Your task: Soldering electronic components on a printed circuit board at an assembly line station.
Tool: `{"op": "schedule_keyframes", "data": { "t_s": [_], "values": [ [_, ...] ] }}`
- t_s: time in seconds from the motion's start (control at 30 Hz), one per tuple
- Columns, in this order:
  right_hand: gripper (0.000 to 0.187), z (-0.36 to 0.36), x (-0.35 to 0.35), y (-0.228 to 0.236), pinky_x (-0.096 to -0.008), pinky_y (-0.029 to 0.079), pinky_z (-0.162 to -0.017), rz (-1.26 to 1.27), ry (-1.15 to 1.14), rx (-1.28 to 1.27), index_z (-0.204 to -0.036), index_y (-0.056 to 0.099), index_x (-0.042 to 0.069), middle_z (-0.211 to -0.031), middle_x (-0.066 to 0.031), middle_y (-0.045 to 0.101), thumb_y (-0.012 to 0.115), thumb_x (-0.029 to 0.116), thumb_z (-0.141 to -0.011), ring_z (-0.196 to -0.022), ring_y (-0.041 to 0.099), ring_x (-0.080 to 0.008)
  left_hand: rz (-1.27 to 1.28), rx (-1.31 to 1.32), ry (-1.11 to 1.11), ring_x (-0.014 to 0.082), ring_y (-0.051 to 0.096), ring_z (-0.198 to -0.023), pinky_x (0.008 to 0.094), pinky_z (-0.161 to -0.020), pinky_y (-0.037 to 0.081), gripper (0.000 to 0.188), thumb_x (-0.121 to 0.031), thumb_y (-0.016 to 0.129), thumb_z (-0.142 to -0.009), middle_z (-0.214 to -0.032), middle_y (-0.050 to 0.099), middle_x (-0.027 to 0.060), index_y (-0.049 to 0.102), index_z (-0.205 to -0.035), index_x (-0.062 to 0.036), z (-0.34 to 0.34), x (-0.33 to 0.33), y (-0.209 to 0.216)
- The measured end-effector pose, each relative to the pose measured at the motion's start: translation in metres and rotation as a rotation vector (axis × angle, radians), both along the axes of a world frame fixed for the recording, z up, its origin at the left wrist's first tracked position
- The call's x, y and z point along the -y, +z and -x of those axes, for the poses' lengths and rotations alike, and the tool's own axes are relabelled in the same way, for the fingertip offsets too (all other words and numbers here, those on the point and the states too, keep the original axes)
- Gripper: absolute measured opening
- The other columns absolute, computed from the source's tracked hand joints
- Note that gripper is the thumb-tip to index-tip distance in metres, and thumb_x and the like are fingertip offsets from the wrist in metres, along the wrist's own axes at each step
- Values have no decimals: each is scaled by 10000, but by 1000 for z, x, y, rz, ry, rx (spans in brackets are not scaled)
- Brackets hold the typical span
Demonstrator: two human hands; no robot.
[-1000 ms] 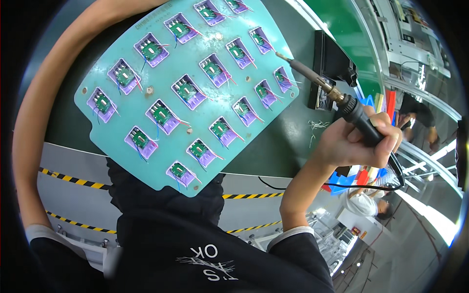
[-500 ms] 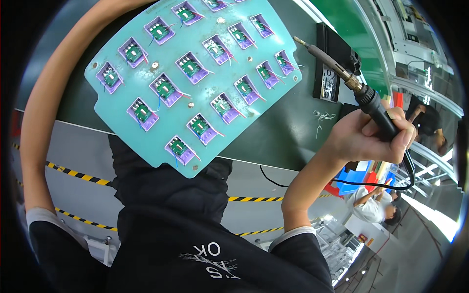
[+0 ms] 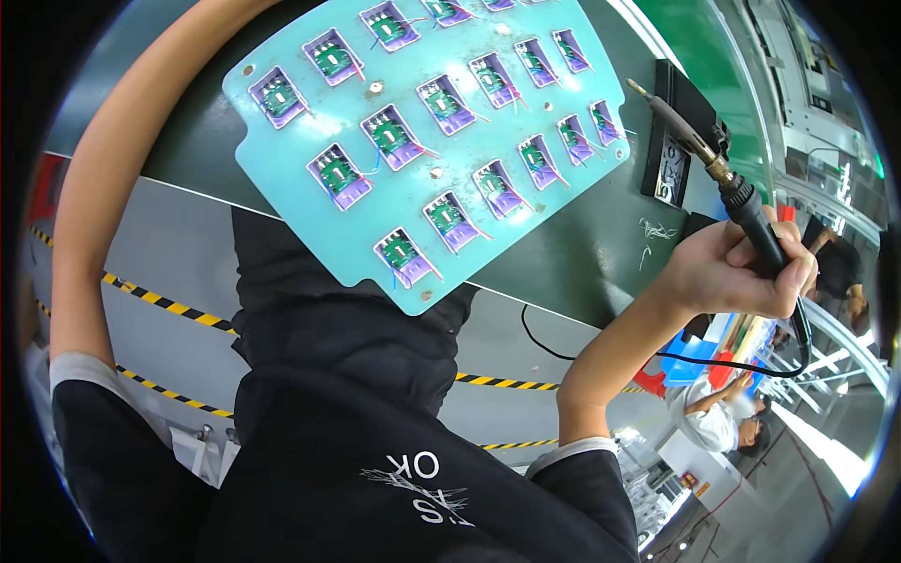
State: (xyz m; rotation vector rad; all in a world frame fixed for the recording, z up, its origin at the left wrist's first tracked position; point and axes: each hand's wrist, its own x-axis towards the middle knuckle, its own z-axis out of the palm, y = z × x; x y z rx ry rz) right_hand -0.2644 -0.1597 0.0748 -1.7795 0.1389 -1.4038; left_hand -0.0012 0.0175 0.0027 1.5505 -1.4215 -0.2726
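My right hand (image 3: 751, 267) is closed around the black handle of a soldering iron (image 3: 748, 208); its tip points up and left, just past the right edge of a teal tray. That teal tray (image 3: 310, 225) lies tilted on the dark bench, overhanging the near edge. Its pockets hold several purple cases (image 3: 349, 194), each with a green circuit board (image 3: 333, 174) and thin red, white and blue wires. My left arm (image 3: 94, 216) reaches up along the tray's left side, and its hand lies beyond the upper edge, out of sight.
A black box-like holder (image 3: 664, 169) stands right of the tray, with white wire scraps (image 3: 654, 230) near it on the dark bench top (image 3: 563, 267). The iron's black cable (image 3: 694, 360) hangs at the right. Other people (image 3: 710, 422) and blue bins are farther off.
The tray and bench appear shifted right and slightly up in the view. My right hand still holds the soldering iron, in nearly the same place relative to the tray.
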Motion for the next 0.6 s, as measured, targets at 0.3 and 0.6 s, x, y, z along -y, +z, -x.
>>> {"op": "schedule_keyframes", "data": {
  "t_s": [0.3, 0.6],
  "values": [
    [354, 5, 3, -1, -202, 201, -404, -28, -55, -24, -682, 526, 71, -545, 12, 354, 493, 339, -912, -401, 266, -57, 85, 55, -43, 172, 640, -886, 313, -813, 504, 254, -184, 590, -983, -948, 699, 135, 670, -1044, 49, 0, 2, -5],
    [349, 8, 16, 3, -197, 194, -403, -31, -116, 24, -704, 546, 62, -520, 31, 310, 469, 311, -936, -369, 228, -56, 83, 35, -55, 184, 640, -851, 322, -780, 502, 245, -174, 589, -981, -918, 693, 146, 666, -1034, 53, 0, 4, -3]
  ]
}}
